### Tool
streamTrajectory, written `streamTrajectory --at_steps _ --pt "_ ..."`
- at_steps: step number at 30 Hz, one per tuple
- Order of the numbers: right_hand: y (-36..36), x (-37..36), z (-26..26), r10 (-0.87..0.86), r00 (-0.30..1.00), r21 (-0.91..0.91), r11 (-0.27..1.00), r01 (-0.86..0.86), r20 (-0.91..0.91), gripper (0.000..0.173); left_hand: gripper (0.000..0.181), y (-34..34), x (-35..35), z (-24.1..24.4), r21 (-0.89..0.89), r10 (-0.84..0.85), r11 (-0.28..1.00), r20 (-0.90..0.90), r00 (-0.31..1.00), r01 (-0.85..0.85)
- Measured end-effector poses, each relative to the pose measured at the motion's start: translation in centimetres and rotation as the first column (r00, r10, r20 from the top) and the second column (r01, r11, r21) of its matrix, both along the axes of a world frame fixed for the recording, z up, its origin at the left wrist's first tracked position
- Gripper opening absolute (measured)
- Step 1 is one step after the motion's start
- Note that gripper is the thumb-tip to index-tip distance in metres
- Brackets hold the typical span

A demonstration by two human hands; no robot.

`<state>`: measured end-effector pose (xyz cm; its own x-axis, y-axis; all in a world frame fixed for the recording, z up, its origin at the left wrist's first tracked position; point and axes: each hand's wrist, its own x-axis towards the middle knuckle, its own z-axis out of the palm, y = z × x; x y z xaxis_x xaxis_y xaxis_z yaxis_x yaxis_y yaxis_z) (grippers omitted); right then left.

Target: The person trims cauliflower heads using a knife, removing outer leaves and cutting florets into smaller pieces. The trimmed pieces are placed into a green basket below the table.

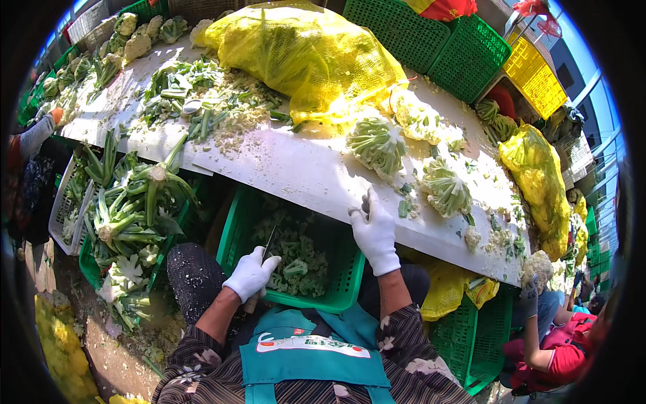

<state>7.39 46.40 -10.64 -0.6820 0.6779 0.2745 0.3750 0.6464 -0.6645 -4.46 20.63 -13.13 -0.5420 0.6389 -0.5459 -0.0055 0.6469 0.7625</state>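
My left hand (252, 275), in a white glove, grips a knife (271, 241) with its narrow blade pointing up and away from me. Below it, between my knees, a green plastic crate (348, 288) holds cut cauliflower florets (298, 270). My right hand (374, 232), gloved in white with grey fingertips, is over the table's near edge. Its fingers are partly bent and apart, and I see nothing in them. Nearest to it on the white table (303, 161) lie a trimmed cauliflower head (377, 146), stem side showing, and another cauliflower head (446, 187) farther right.
A yellow mesh sack (303, 55) lies across the table beside leaf trimmings (186, 86). At left, a crate overflows with cauliflower leaves and stalks (136, 202). Green crates (469, 55) stand behind the table. A co-worker at right holds a cauliflower (538, 270); another person's sleeve (38, 136) shows at left.
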Motion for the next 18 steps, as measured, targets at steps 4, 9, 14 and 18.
streamTrajectory --at_steps 4,9,14,18 --pt "13.3 -5.6 4.7 -0.094 0.995 0.582 0.81 0.07 0.011 0.085 0.035 1.7 -1.8 1.6 0.147 0.065 0.984 0.216 0.974 -0.098" --pt "16.3 -6.6 5.2 -0.023 0.926 0.235 0.969 -0.072 0.378 0.087 0.036 6.9 -3.1 5.6 0.484 0.25 0.806 0.243 0.937 -0.341" --pt "14.0 -3.0 0.4 -0.125 0.989 0.445 0.892 0.079 0.075 0.087 0.032 14.5 -0.8 0.3 0.489 0.085 0.871 -0.239 0.967 0.044" --pt "14.6 -2.8 -1.0 -0.047 0.999 0.494 0.869 0.031 0.021 0.094 0.031 21.9 -1.8 -1.7 0.529 0.059 0.826 -0.424 0.904 0.194"
